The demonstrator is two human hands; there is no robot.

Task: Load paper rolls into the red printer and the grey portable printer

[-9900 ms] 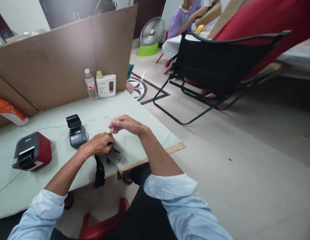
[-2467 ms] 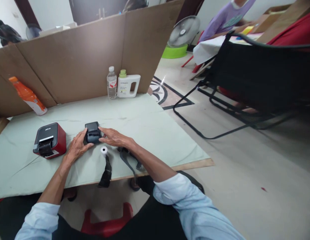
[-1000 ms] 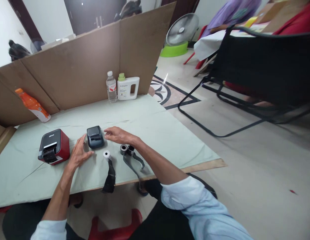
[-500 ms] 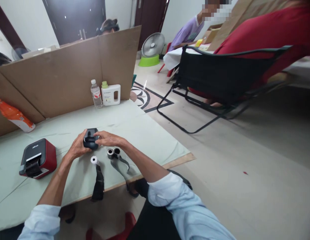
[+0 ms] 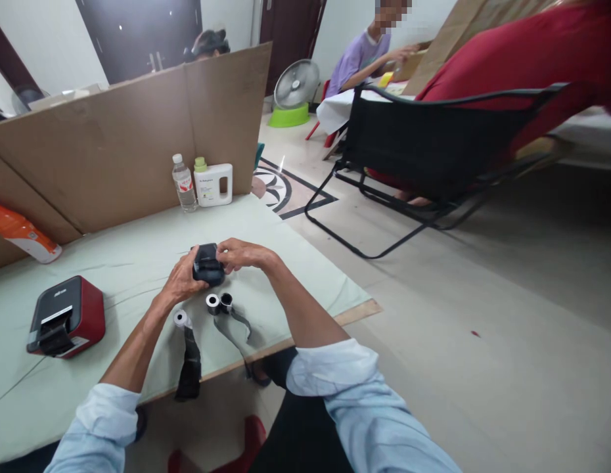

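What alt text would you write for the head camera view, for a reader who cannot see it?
Both hands, left hand and right hand, hold a small dark printer just above a pale green table. Small paper rolls with dark trailing strips lie below it; a red printer sits left.

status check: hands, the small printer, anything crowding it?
Left hand and right hand both grip the small dark printer, lifted off the table. Lid appears shut. Paper rolls lie just below, apart from it.
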